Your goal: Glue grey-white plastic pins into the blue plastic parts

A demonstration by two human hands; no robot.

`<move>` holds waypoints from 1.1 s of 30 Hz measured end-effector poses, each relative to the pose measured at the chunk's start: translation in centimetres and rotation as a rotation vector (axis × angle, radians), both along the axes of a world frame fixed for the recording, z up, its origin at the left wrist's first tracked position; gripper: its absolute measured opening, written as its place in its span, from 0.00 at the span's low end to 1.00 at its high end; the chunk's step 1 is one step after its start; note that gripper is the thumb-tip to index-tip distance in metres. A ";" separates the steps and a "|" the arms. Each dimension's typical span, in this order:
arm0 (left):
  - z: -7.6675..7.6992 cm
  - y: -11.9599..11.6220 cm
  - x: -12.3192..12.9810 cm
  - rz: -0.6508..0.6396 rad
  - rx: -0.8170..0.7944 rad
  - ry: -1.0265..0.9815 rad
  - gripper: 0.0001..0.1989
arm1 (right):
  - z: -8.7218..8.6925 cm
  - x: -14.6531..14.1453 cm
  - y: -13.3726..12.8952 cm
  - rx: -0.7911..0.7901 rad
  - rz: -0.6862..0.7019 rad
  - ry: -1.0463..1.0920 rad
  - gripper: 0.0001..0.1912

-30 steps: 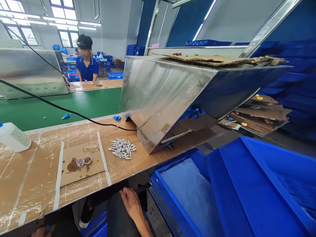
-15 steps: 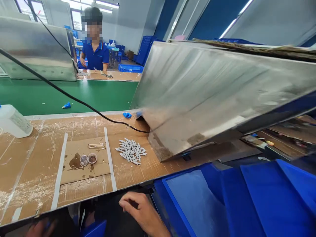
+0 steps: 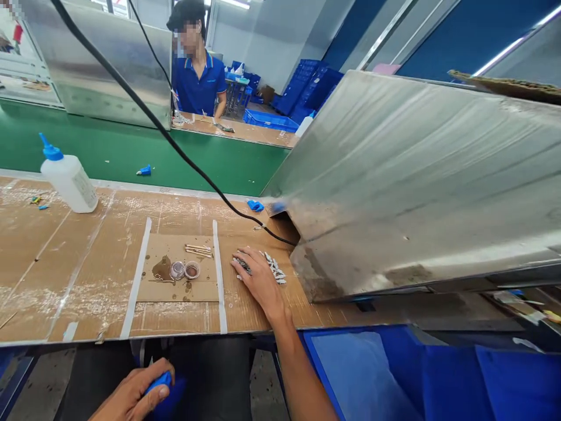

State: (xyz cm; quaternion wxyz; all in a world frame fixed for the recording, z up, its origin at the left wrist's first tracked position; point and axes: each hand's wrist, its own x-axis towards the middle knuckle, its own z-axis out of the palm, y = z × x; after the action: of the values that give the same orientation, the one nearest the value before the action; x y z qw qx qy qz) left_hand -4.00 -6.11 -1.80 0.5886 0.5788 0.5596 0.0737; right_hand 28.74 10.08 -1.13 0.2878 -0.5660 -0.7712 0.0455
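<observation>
My right hand lies over the pile of small grey-white parts on the cardboard-covered table, its fingers curved down onto them; whether it grips any is hidden. Below the table's front edge, my left hand is closed around a blue object. Left of the pile, a cardboard piece between two white tape strips carries two small round cups, a brown wet stain and several thin sticks.
A white bottle with a blue spout stands at the left. A black cable crosses above the table. A large metal panel leans at right, above blue bins. Across, a person sits.
My right hand has moved up from below the table edge onto the pile. My left hand has come further into view with the blue object. The view has shifted, showing more of the bottle.
</observation>
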 end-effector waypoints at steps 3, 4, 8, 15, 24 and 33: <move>1.5 0.1 0.6 -0.030 -0.010 -0.278 0.23 | -0.6 0.3 -0.4 0.050 0.022 0.032 0.15; 1.7 0.1 0.9 0.020 -0.034 -0.361 0.22 | -0.6 0.4 -0.5 0.066 0.023 0.034 0.15; 1.7 0.3 2.4 0.241 -0.085 -0.650 0.22 | 0.4 0.1 -1.1 0.137 0.006 0.081 0.14; 3.5 2.3 0.2 0.536 0.174 -0.783 0.17 | 3.0 -1.7 -4.1 0.127 -0.140 0.487 0.09; 3.3 0.9 0.3 0.437 0.016 -0.890 0.12 | 1.8 -4.6 -8.4 -0.320 -0.170 1.161 0.14; 2.9 1.8 4.9 0.412 -0.077 -1.022 0.21 | 1.1 -6.0 -7.7 -0.210 -0.236 1.133 0.10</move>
State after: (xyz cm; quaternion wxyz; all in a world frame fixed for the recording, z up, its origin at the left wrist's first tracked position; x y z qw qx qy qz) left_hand 0.90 -4.30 1.06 0.7793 0.3259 0.3066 0.4386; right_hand 22.76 2.41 0.00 0.6006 -0.5611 -0.4203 0.3845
